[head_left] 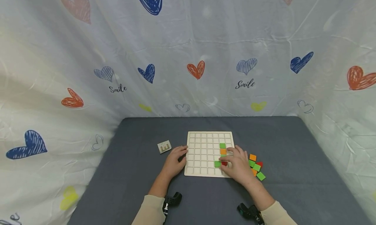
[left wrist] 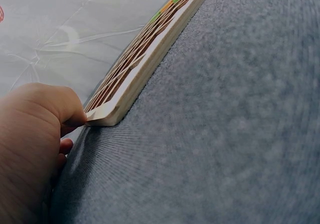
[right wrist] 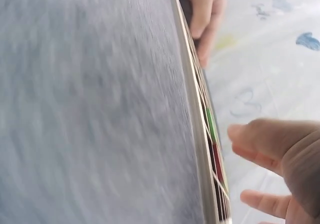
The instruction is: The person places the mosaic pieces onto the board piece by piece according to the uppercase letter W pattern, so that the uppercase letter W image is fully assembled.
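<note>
Board (head_left: pixel 202 155) lay on surface (head_left: pixel 205 199) between hands; green tile (head_left: pixel 217 164), orange tile (head_left: pixel 223 151) and red tile (head_left: pixel 224 163) sat toward its right side. Left hand (head_left: pixel 173 164), fingers loose, touched left edge: probably enough to steady board. Right hand (head_left: pixel 239 166) was spread wide above tiles, nothing seen gripped; contact unclear. Light fingertip pressure, tile squared to grid, neighbours undisturbed, likely worked best. Loose tiles (head_left: pixel 256 168) lay just right.

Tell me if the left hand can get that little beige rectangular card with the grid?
Probably yes: the left hand touches the edge of the pale square wooden board, but the card lies close, just ahead and leftward, with nothing visible between.
</note>
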Demonstrator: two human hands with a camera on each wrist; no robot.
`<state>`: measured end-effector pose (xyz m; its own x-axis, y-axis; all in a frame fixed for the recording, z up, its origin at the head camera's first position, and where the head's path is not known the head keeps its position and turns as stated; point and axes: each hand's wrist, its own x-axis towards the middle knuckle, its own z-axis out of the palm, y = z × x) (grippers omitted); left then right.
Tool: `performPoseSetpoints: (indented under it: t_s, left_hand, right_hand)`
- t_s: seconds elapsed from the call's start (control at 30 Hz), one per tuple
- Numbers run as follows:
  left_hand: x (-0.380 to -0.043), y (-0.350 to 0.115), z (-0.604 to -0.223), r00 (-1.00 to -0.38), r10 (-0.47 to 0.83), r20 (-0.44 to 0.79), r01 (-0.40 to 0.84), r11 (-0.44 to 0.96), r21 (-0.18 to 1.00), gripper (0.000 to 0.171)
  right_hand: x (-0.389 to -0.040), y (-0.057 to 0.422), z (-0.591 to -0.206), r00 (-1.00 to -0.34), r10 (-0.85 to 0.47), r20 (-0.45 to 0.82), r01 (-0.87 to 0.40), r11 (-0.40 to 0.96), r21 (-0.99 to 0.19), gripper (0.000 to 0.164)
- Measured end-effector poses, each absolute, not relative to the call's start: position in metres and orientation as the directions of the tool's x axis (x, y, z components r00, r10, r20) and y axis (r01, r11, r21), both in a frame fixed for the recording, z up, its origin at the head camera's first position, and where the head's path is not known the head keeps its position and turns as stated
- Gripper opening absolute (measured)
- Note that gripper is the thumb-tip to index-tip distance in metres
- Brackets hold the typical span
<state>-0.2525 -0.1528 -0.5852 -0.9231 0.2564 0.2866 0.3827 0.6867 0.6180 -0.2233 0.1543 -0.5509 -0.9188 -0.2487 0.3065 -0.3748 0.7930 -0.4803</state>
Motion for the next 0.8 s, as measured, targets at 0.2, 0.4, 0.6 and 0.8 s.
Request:
performPoseSetpoints:
  t_s: [0.2, 0.4, 0.6, 0.8]
  left_hand:
    - [-0.253, -0.152, -0.586, -0.925, 0.253, 0.284, 0.379, 0.69, 0.617, 0.036]
    - [-0.252, -0.151, -0.584, -0.921, 0.253, 0.295, 0.387, 0.684, 0.618, 0.036]
    - [-0.252, -0.152, -0.585, -0.922, 0.25, 0.295, 0.384, 0.686, 0.618, 0.036]
    - [-0.252, -0.152, -0.585, -0.925, 0.247, 0.29, 0.378, 0.69, 0.618, 0.036]
  right_hand:
    - [-0.229, 0.175, -0.547, -0.933, -0.215, 0.29, -0.341, 0.787, -0.514, 0.025]
    - [-0.236, 0.204, -0.542, -0.936, -0.186, 0.298, -0.326, 0.778, -0.538, 0.029]
    - [-0.24, 0.231, -0.541, -0.967, -0.158, 0.202, -0.249, 0.771, -0.586, 0.028]
    - [-0.242, 0.243, -0.544, -0.975, -0.169, 0.144, -0.221, 0.78, -0.585, 0.029]
